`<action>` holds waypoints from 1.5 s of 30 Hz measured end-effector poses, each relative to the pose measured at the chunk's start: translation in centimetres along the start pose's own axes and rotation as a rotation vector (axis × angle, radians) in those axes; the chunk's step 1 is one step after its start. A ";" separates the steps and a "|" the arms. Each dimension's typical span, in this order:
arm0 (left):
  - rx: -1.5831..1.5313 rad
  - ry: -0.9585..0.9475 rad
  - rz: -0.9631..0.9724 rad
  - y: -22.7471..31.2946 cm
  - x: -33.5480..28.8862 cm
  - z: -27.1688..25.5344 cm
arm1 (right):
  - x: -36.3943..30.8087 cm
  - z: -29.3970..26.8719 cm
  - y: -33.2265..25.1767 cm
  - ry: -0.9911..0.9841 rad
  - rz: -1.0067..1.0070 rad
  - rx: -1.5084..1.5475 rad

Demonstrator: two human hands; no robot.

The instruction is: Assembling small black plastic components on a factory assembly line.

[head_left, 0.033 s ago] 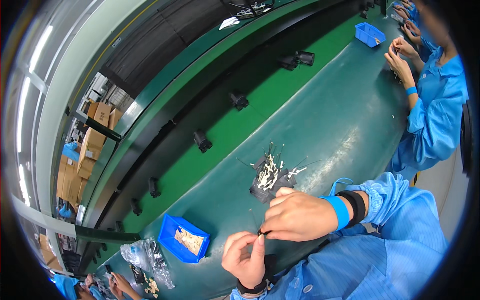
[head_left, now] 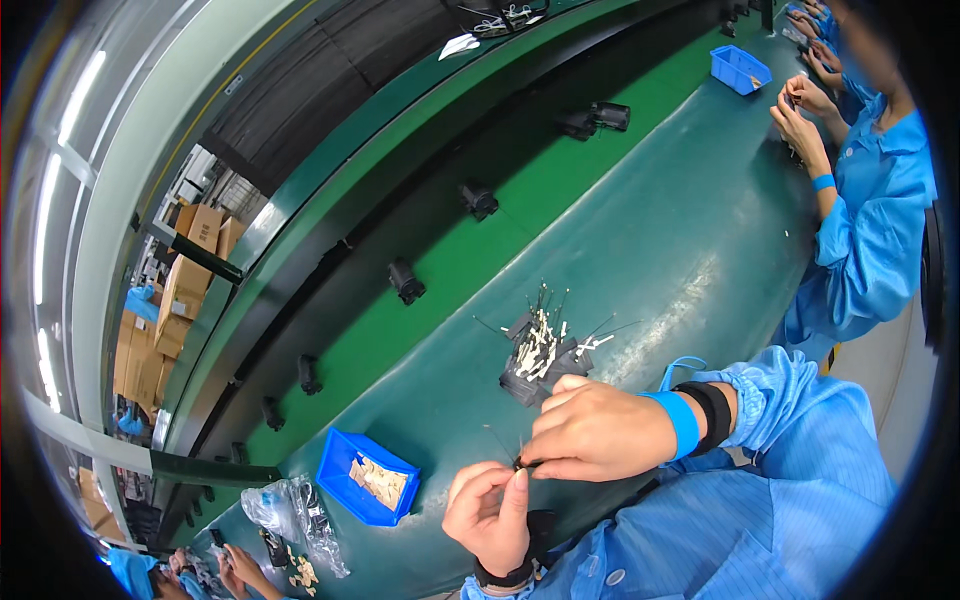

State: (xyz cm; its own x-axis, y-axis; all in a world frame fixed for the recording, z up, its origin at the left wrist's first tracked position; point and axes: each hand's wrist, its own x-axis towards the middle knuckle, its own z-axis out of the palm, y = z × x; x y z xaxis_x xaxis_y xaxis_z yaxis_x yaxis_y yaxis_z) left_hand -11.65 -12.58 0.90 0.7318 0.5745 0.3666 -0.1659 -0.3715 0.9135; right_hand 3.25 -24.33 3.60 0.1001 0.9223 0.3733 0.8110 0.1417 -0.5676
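Note:
Close in front of my body, my left hand (head_left: pixel 488 515) and my right hand (head_left: pixel 600 432) meet at their fingertips. Between them they pinch a small black part (head_left: pixel 522 464), mostly hidden by the fingers, with a thin dark wire (head_left: pixel 497 438) sticking up from it. Just beyond my right hand lies a bundle of black parts (head_left: pixel 524 386) with many white-ended thin wires (head_left: pixel 540 345) fanning out of it. Left of my hands stands a blue bin (head_left: pixel 345 490) holding pale, flat beige pieces (head_left: pixel 378 483).
A clear plastic bag (head_left: pixel 300 520) and loose beige pieces (head_left: pixel 304 575) lie left of the bin. Beyond the bench (head_left: pixel 640 220) runs a green belt (head_left: pixel 350 345) carrying several black units (head_left: pixel 405 282). A co-worker in blue (head_left: pixel 870 215) sits right, near another blue bin (head_left: pixel 738 70).
The thin wire at my fingertips shows more clearly and leans further left. Both hands stay nearly in place.

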 end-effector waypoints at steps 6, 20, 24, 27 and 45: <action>-0.538 0.117 -0.287 -0.4 0.4 0.7 | -0.6 0.7 0.6 0.226 0.160 0.452; -0.737 0.018 -0.488 -1.6 1.6 0.8 | -1.1 2.1 1.7 0.469 0.226 0.604; -0.766 0.051 -0.474 -1.0 2.1 1.4 | -1.0 2.2 1.7 0.508 0.272 0.708; -0.762 0.028 -0.465 -0.8 2.2 1.7 | -1.1 3.1 1.8 0.465 0.240 0.706; -0.408 -0.033 -0.451 -0.9 2.8 2.7 | -0.6 3.2 2.0 0.674 0.262 0.539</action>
State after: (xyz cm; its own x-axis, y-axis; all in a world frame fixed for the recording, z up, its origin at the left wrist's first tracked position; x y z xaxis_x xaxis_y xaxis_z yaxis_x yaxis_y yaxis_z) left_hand -7.72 -12.59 0.57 0.8081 0.5845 -0.0723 -0.0696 0.2168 0.9737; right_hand 2.94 -23.46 -0.06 0.6982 0.5661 0.4383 0.3514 0.2625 -0.8987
